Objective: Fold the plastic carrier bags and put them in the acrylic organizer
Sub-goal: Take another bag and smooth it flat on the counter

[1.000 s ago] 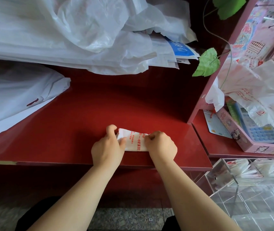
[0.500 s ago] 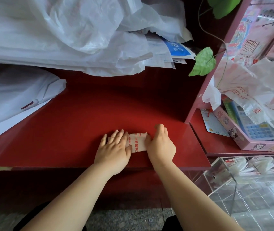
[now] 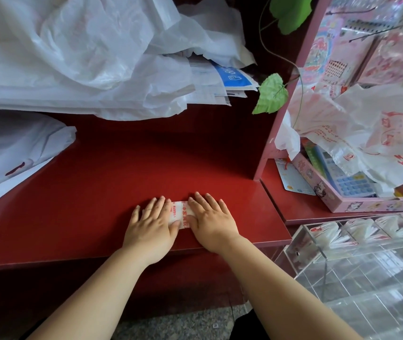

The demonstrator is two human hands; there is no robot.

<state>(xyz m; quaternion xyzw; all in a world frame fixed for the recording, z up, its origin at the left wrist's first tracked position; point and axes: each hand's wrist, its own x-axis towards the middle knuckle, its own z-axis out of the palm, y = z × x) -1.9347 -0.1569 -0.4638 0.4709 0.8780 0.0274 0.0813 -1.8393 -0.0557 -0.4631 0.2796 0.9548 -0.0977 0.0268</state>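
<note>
A small folded white carrier bag (image 3: 181, 214) with red print lies flat on the red counter (image 3: 92, 192) near its front edge. My left hand (image 3: 152, 223) presses its left part with straight fingers. My right hand (image 3: 211, 220) lies flat on its right part. Only a narrow strip of the bag shows between the hands. The clear acrylic organizer (image 3: 357, 273) stands low at the right, with folded bags (image 3: 330, 238) in its back compartments. Loose printed carrier bags (image 3: 367, 133) are heaped at the right.
A big heap of white plastic bags (image 3: 78, 57) and papers fills the back of the counter, and more white plastic (image 3: 11, 148) lies at the left. A pink tray (image 3: 357, 202) with a calculator (image 3: 347, 177) sits on the lower right shelf. Green leaves (image 3: 271, 94) hang by the pink divider.
Both hands went from pinching the folded bag with curled fingers to lying flat on it with straight fingers. The bag now looks narrower and flatter.
</note>
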